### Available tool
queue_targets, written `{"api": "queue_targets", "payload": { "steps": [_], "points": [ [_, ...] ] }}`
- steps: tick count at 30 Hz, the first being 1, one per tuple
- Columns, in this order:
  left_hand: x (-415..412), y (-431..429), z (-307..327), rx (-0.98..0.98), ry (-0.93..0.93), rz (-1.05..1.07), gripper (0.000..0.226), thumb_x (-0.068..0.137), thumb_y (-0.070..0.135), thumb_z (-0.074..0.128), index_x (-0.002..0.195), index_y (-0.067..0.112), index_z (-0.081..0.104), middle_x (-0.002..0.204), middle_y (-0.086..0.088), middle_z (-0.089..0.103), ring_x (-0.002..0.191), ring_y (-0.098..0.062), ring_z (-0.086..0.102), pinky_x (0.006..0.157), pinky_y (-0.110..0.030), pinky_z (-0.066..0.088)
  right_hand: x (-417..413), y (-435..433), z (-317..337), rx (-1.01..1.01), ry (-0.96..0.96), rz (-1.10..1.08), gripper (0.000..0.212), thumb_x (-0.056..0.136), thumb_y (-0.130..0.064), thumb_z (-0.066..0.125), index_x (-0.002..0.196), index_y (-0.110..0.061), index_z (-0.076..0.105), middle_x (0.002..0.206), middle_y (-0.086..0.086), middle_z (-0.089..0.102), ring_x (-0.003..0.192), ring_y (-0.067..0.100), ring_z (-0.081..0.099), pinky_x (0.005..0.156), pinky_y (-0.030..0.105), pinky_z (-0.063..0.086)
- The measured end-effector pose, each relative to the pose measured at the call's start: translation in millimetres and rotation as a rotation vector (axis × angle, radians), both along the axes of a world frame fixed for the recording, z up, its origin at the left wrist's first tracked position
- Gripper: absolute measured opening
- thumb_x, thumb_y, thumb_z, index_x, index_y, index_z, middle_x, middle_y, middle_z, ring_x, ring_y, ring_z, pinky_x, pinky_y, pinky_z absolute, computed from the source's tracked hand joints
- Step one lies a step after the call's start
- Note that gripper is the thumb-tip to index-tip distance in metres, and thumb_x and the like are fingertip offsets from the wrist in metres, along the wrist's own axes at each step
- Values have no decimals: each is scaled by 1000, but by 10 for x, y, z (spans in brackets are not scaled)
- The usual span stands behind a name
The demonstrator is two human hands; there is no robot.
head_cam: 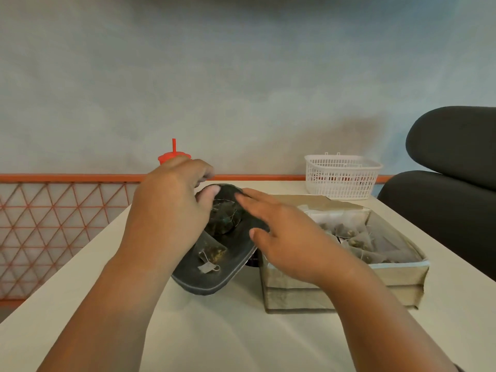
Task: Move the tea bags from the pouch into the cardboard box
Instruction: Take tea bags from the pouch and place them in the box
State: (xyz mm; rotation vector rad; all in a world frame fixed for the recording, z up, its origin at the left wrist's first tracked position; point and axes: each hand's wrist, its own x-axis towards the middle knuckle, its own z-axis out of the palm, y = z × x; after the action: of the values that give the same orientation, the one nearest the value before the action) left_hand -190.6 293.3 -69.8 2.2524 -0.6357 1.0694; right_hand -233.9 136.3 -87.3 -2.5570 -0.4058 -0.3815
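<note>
Your left hand (pixel 171 208) grips the rim of the pouch (pixel 206 280), and your right hand (pixel 284 237) hovers over its mouth with fingers straight, holding nothing. The tea bags (pixel 224 216) inside look string-tangled, so a pull could drag extras onto the bench (pixel 214 334) short of the cardboard box (pixel 295 291) right beside it.

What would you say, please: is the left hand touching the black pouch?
Touching. The head view shows the left hand gripping the black pouch at its open mouth, thumb on the rim.

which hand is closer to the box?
Right. The right hand is over the left edge of the box; the left hand holds the pouch, farther left.
</note>
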Motion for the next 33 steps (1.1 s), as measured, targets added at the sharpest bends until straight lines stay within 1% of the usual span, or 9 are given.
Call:
{"api": "queue_targets", "payload": {
  "steps": [4, 7, 10, 13, 17, 22, 27, 31, 33],
  "points": [
    [-267, -80, 144, 63, 79, -131, 10, 80, 16, 67, 76, 25, 63, 67, 17, 51, 61, -1, 50, 50, -8, 39, 40, 4, -15, 5, -23, 16, 60, 90, -1, 44, 143, -28, 33, 151, -19, 23, 132, 11, 35, 108, 18, 28],
    [-265, -153, -1, 330, 399, -137, 15, 92, 23, 49, 97, 31, 60, 82, 13, 54, 69, -3, 47, 56, -4, 37, 44, -9, -13, 33, -33, 16, 61, 88, 3, 42, 143, -24, 35, 151, -16, 26, 134, 10, 33, 106, 11, 22],
    [-88, -251, -284, 609, 657, -11, 40, 94, 20, 44, 133, 28, 40, 113, 0, 53, 96, -15, 48, 87, -19, 38, 42, -24, -24, 12, -21, 8, 59, 92, 0, 40, 144, -26, 29, 151, -18, 22, 136, 6, 27, 97, 0, 13],
    [107, -328, -513, 785, 749, 143, 55, 95, 23, 45, 144, 25, 20, 140, -6, 41, 126, -26, 41, 104, -33, 33, 46, -12, -32, -1, -25, 8, 59, 94, -2, 40, 145, -28, 26, 152, -20, 20, 136, 3, 23, 90, -7, 8],
    [211, -305, -579, 899, 744, 215, 37, 96, 22, 41, 132, 15, 46, 128, -5, 54, 115, -21, 52, 95, -27, 39, 66, -17, -44, -6, -44, 20, 59, 94, -2, 39, 145, -29, 26, 152, -20, 19, 137, 3, 22, 84, -11, 3],
    [188, -309, -467, 837, 646, 229, 33, 95, 25, 44, 126, 16, 52, 122, -5, 57, 111, -20, 54, 94, -25, 40, 78, -30, -57, 25, -55, 23, 59, 93, -1, 39, 145, -27, 27, 151, -19, 22, 136, 2, 22, 85, -12, 4],
    [13, -229, -210, 461, 607, 115, 27, 93, 31, 48, 116, 25, 60, 105, 3, 62, 89, -13, 55, 80, -21, 43, 80, -53, -59, 109, -58, 14, 59, 92, 2, 41, 141, -30, 34, 149, -16, 29, 134, 3, 28, 97, 0, 15],
    [-181, -103, 46, 213, 603, -14, 13, 88, 31, 58, 93, 32, 70, 88, 8, 65, 76, -7, 57, 55, -15, 38, 71, -40, -65, 176, -84, -2, 55, 92, 3, 42, 134, -32, 44, 138, -13, 41, 117, -1, 38, 85, -3, 30],
    [-231, -30, 121, 61, 643, -73, 7, 82, 29, 66, 77, 32, 70, 78, 12, 65, 71, -6, 58, 52, -17, 41, 70, -28, -69, 192, -63, -14, 53, 92, 2, 42, 133, -32, 44, 137, -13, 42, 119, 3, 40, 91, 5, 33]
  ]
}}
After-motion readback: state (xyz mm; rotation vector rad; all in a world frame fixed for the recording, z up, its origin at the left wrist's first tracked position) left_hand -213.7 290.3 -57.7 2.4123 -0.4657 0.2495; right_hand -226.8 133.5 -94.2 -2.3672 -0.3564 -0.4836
